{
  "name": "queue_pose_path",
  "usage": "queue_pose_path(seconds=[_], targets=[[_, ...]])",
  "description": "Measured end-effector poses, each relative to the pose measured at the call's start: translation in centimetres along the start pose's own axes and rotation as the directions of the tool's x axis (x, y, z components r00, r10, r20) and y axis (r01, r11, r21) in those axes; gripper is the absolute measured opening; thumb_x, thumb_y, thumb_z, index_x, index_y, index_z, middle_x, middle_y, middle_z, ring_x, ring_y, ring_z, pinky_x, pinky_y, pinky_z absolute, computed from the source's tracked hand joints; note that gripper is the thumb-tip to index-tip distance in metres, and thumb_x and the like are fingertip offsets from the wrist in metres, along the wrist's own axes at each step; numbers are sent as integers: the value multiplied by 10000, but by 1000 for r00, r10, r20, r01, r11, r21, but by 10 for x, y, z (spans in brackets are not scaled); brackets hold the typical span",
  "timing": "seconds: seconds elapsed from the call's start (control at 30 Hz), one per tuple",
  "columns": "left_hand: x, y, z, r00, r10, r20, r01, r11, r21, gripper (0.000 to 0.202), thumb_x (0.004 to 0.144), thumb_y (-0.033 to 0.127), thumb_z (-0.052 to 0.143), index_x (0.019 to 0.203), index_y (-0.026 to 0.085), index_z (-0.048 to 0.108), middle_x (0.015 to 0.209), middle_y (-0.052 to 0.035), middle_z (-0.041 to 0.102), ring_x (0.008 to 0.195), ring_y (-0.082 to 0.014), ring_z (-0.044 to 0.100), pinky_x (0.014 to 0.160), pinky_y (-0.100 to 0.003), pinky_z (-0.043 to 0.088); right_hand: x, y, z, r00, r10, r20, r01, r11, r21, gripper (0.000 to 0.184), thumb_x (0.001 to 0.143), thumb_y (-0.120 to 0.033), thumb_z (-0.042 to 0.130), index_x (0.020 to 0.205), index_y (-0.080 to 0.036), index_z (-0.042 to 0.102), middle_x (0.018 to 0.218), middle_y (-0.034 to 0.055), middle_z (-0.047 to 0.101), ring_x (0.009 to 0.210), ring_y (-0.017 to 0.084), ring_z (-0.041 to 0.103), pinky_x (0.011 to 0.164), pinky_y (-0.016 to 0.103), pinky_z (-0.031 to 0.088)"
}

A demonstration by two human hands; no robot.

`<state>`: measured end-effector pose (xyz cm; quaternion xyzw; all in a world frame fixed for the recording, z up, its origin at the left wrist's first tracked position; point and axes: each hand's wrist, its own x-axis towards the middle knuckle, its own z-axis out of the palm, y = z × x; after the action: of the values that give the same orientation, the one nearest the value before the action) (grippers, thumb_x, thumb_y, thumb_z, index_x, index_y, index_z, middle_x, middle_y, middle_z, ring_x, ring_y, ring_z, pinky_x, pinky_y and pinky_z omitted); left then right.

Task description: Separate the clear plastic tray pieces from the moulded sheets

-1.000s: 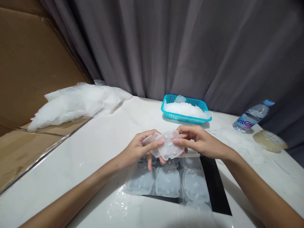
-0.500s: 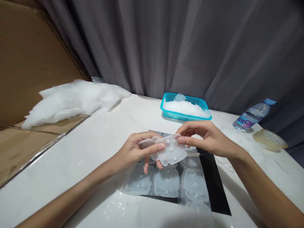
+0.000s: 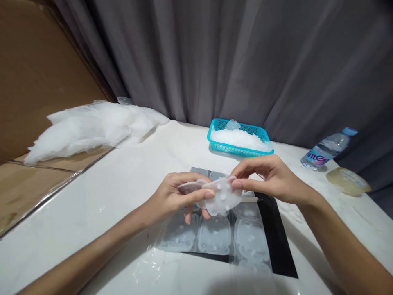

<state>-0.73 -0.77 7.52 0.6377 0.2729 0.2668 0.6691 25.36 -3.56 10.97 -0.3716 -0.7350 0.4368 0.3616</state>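
Translucent plastic piece [image 3: 223, 196] is being held up between left hand [image 3: 175, 192] and right hand [image 3: 273, 180], over the middle of the layout, tilted toward the camera, a few pale round dots showing on its face. Left hand is pinching its left side, thumb on top, fingers running underneath, two fingertips poking out below. Right hand is pinching the upper right corner, thumb against index finger, other fingers curling in. Second translucent piece [image 3: 188, 187] is sitting in the left grip too, partly under the thumb; can't tell if the two are joined. Below, rows of similar squarish pieces [image 3: 215, 233] are lying in clear plastic on the white surface [image 3: 147, 159], black strip [image 3: 276, 237] running down their right side. Farther back, blue basket [image 3: 239, 153] is holding white fluffy material [image 3: 236, 139], with a small clear piece [image 3: 232, 125] at its rear rim. Water bottle [image 3: 328, 149] is leaning over at right, tape roll [image 3: 348, 181] lying just in front. At left, white bundle [image 3: 98, 127] is resting partly on cardboard [image 3: 39, 82]. Grey curtain [image 3: 199, 53] is hanging behind everything.
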Motion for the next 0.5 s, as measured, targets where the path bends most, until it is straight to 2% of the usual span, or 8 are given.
queue_pose_path(seconds=[0.1,0.17,0.23,0.3,0.37,0.43,0.47,0.5], targets=[[3,-3,0,998,-42,49,45,997,-70,280,971,394,721,1134,166,710,875,-74,801,733,-255,817,431,-201,609,-2,-9,-11,995,101,11,-100,993,-61,171,918,-364,789,924,-194,783,810,16,758,699,141,709,656,239,566],[6,-5,0,991,-99,85,111,982,-154,381,1024,465,621,1265,170,626,1005,-131,797,833,-318,824,459,-266,645,-9,-13,-31,981,191,19,-186,969,-164,221,930,-410,765,897,-192,765,753,16,735,659,142,697,615,235,547],[9,-8,0,981,-154,119,180,952,-249,445,1058,527,514,1291,154,582,1108,-186,777,938,-373,812,500,-319,671,-22,-11,-63,959,283,-8,-272,914,-301,270,945,-447,733,855,-193,748,716,28,724,655,156,697,580,233,525],[11,-12,0,970,-190,153,231,916,-329,505,1075,566,428,1263,126,590,1182,-226,752,1035,-409,786,540,-338,684,-42,1,-102,931,357,-68,-353,842,-408,309,949,-479,710,857,-188,757,703,59,735,643,174,715,575,245,533],[12,-15,0,965,-202,168,252,890,-381,563,1083,588,365,1240,105,609,1218,-244,737,1084,-421,768,552,-338,686,-66,22,-143,863,482,-152,-495,745,-446,353,933,-519,704,843,-185,773,688,106,754,620,207,740,561,271,553],[12,-18,1,967,-192,165,243,887,-392,565,1085,578,367,1221,94,625,1218,-247,737,1087,-419,767,553,-338,686,-89,45,-177,775,580,-250,-624,644,-443,428,863,-595,743,694,-202,753,599,122,737,524,247,726,477,308,548],[12,-19,2,971,-181,158,229,895,-381,524,1083,551,407,1205,94,633,1216,-242,740,1083,-413,770,558,-335,687,-98,55,-189,759,585,-287,-642,600,-477,479,839,-620,752,590,-213,710,548,110,714,475,255,709,426,312,524],[12,-19,3,974,-169,149,213,908,-361,458,1076,509,467,1183,98,639,1210,-231,744,1077,-403,774,566,-328,689,-104,61,-198,800,522,-297,-591,598,-541,509,811,-628,773,523,-222,665,474,78,664,383,233,646,365,304,469]])
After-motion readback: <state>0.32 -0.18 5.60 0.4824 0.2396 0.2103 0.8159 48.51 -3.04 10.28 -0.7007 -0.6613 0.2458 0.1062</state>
